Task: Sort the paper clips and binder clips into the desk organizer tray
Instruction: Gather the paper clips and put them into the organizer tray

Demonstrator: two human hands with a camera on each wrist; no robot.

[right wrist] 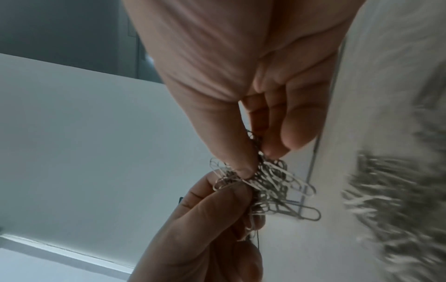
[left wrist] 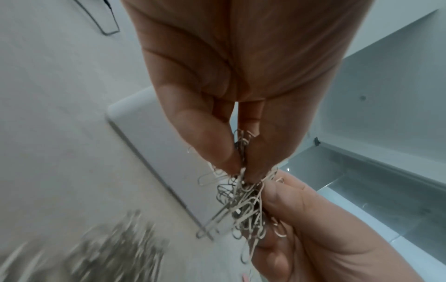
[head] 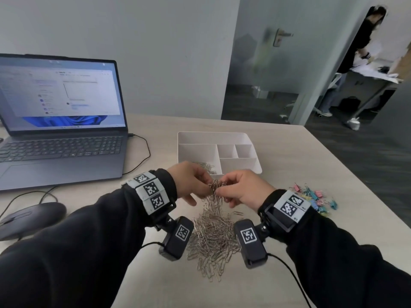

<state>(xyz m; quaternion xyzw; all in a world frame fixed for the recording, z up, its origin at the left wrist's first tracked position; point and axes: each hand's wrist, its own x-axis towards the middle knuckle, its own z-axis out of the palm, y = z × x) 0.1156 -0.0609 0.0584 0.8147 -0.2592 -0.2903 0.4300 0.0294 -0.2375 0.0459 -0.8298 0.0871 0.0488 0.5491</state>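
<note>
A big heap of silver paper clips [head: 213,234] lies on the desk between my wrists. Above it both hands hold one tangled bunch of paper clips [head: 215,186]: my left hand [head: 193,182] pinches it from the left, my right hand [head: 240,189] from the right. The left wrist view shows thumb and fingers pinching the bunch [left wrist: 243,192]; in the right wrist view the same bunch [right wrist: 265,183] hangs from both hands. The white organizer tray [head: 255,167] stands just beyond, with a few paper clips in its near left compartment [head: 209,166]. Pastel binder clips [head: 313,196] lie scattered to the right.
An open laptop [head: 60,130] stands at the back left, its cable [head: 144,152] running along the desk. A dark mouse [head: 31,218] sits at the near left. The desk edge [head: 355,165] slants away on the right. A person stands at another table beyond the doorway.
</note>
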